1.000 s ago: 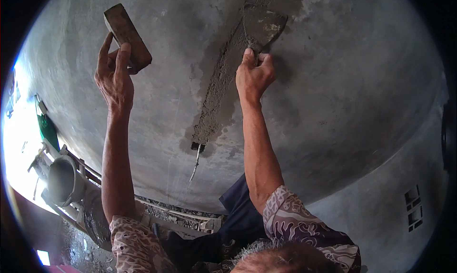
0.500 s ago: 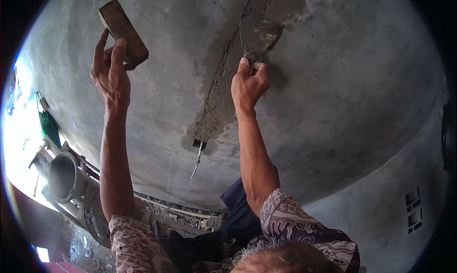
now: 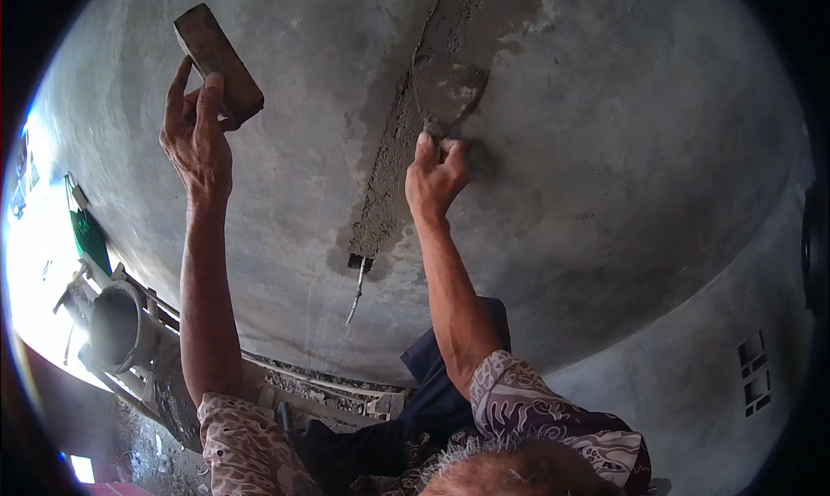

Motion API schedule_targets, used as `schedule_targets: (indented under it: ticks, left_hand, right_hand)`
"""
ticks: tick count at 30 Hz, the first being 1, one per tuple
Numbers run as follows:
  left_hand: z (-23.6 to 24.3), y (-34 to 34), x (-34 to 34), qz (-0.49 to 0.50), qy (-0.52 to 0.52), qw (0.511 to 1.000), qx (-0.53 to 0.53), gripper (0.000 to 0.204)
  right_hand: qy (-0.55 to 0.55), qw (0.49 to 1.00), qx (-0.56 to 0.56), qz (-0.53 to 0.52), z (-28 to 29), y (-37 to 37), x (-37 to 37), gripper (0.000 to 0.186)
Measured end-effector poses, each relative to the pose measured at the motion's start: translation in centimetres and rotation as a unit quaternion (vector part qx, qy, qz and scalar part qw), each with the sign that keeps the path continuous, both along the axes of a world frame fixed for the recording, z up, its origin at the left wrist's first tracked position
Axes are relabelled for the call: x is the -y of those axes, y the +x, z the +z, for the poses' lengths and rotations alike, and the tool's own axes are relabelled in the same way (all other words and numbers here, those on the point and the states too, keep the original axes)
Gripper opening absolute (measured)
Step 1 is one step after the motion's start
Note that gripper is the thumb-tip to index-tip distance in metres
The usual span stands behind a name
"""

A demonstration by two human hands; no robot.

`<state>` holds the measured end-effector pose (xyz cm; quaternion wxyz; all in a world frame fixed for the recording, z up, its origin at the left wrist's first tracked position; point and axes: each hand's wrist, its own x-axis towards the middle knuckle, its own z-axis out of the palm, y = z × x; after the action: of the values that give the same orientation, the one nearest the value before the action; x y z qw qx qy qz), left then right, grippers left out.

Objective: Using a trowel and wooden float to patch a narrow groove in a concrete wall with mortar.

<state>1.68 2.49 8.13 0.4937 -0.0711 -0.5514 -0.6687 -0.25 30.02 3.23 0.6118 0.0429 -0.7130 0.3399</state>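
Note:
My right hand (image 3: 437, 181) grips a trowel (image 3: 448, 92) by its handle. The blade is smeared with mortar and lies against the grey wall (image 3: 605, 159), over a rough strip of mortar (image 3: 379, 198). Up and to the left, my left hand (image 3: 197, 146) holds a brown rectangular block (image 3: 218, 60), which looks like wood, between thumb and fingers. A small dark hole (image 3: 360, 262) marks the strip's lower end, and a thin pale cable or tube (image 3: 354, 299) hangs from it. Damp dark patches border the strip.
At the lower left a mortar-stained bucket (image 3: 117, 325) stands among wooden pieces, below a green cloth or bag (image 3: 89, 234). Rubble and planks (image 3: 346, 414) lie along the wall's foot. A vent block (image 3: 755, 373) is set into the right-hand wall.
My right hand and the trowel have moved down and a little left along the mortar strip. The left hand, with its block, has shifted only slightly left and down.

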Motion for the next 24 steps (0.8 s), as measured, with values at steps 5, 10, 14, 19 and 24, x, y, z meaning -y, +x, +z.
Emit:
schedule_targets:
  ticks: [5, 10, 14, 19, 24]
  left_hand:
    - [0.6, 0.3, -0.2, -0.011, 0.011, 0.999, -0.038, 0.066]
    - [-0.8, -0.1, 0.5, -0.029, 0.018, 0.997, -0.067, 0.065]
    - [-0.3, -0.4, -0.1, -0.045, 0.026, 0.997, -0.065, 0.064]
    - [0.0, -0.1, 0.0, -0.054, 0.013, 0.996, -0.064, 0.066]
    - [0.0, -0.2, -0.1, -0.048, 0.008, 0.997, -0.053, 0.062]
  right_hand:
    - [-0.065, 0.991, 0.035, 0.116, -7.4, 0.8, -2.2, 0.027]
    - [0.070, 0.995, -0.047, 0.059, 0.3, 2.5, -0.8, 0.034]
    - [0.104, 0.990, -0.091, 0.019, 13.2, 1.2, 1.9, 0.032]
    - [0.133, 0.989, -0.070, -0.013, 21.6, -1.2, 5.5, 0.030]
    - [0.125, 0.991, -0.044, -0.020, 23.4, -1.9, 5.9, 0.032]
